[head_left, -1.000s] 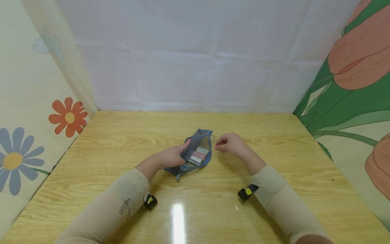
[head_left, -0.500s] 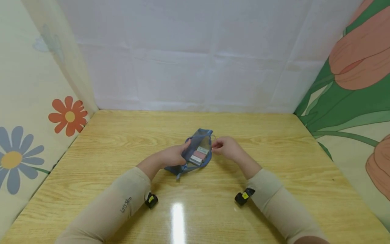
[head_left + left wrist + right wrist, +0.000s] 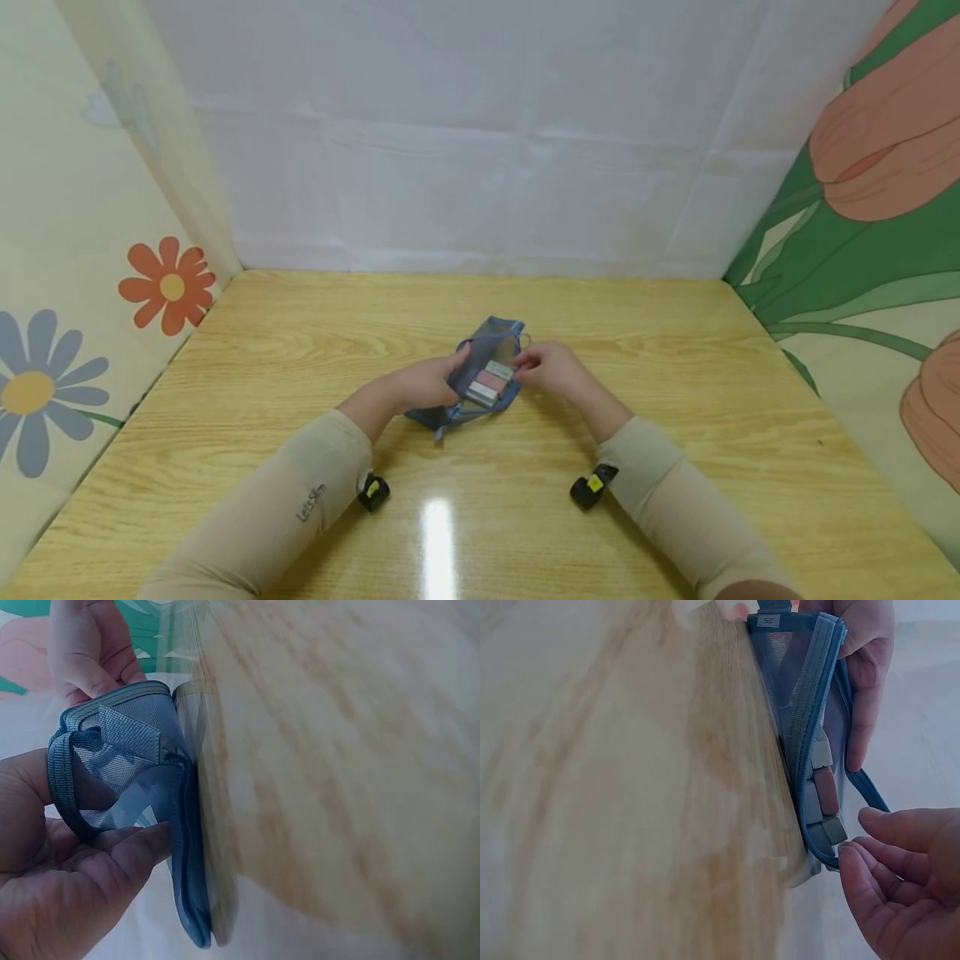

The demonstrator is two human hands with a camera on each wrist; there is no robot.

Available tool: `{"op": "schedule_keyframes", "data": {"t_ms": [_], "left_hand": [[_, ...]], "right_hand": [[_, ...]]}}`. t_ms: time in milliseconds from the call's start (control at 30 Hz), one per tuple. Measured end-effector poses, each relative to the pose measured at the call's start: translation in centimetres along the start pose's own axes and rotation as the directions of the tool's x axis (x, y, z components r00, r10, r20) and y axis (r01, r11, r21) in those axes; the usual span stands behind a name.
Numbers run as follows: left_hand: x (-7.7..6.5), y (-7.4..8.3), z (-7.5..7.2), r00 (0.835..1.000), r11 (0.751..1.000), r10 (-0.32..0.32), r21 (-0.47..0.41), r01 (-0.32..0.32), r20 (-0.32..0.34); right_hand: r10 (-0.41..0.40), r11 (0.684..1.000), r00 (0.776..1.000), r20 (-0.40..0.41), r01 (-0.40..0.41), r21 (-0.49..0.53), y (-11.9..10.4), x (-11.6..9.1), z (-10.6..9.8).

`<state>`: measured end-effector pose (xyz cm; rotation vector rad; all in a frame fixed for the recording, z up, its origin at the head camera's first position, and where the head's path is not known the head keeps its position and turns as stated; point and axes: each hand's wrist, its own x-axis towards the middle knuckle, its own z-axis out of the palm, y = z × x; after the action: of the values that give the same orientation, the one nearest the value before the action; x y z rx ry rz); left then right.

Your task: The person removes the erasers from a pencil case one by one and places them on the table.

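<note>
A blue mesh zip pouch (image 3: 480, 348) lies mid-table with its mouth spread. Inside it are several small rectangular blocks (image 3: 492, 382) in white, pink and pale green; their kind is unclear. My left hand (image 3: 424, 381) grips the pouch's near left side, thumb on top and fingers on the mesh (image 3: 120, 765). At the other end, my right hand (image 3: 551, 368) has curled fingers against the blue rim (image 3: 804, 802). In the right wrist view the thumb stands a little apart from the forefinger, and whether they pinch the rim does not show.
The pouch rests on a wood-grain table (image 3: 315, 333). A thin ring (image 3: 525, 340) hangs at its far right corner. White cloth (image 3: 480, 133) stands behind the table, with flower-printed panels (image 3: 885, 250) on both sides.
My right hand has moved left from beside the pouch until its fingertips reach the right rim. The left hand and the pouch have stayed nearly still.
</note>
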<state>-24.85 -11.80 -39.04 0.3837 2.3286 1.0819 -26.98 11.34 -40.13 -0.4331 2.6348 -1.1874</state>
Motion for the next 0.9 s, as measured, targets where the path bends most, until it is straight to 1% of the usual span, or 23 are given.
{"op": "schedule_keyframes", "data": {"t_ms": [200,367,433,667,800,900], "left_hand": [[0.0,0.0,0.0,1.000,1.000,-0.004,0.016,0.004,0.004],[0.2,0.0,0.0,1.000,0.999,0.001,0.035,-0.001,0.003],[0.2,0.0,0.0,1.000,0.999,-0.003,0.037,0.003,0.003],[0.1,0.1,0.0,1.000,0.999,-0.012,0.039,0.012,0.006],[0.2,0.2,0.1,1.000,0.999,-0.007,0.042,0.007,0.000],[0.2,0.1,0.1,1.000,0.999,0.000,0.051,0.001,-0.010]], "right_hand": [[0.014,1.000,1.000,0.003,-0.014,-0.009,0.2,0.4,0.6],[0.010,0.999,1.000,0.005,-0.010,-0.035,0.4,0.7,1.0],[0.002,0.999,1.000,-0.004,-0.002,-0.053,0.4,0.7,1.1],[0.012,0.993,0.999,-0.044,-0.017,-0.115,0.3,0.9,1.5],[-0.003,0.988,0.998,-0.066,-0.008,-0.155,0.0,0.9,1.7],[-0.001,0.987,0.997,-0.073,-0.011,-0.161,-0.2,0.9,1.7]]}}
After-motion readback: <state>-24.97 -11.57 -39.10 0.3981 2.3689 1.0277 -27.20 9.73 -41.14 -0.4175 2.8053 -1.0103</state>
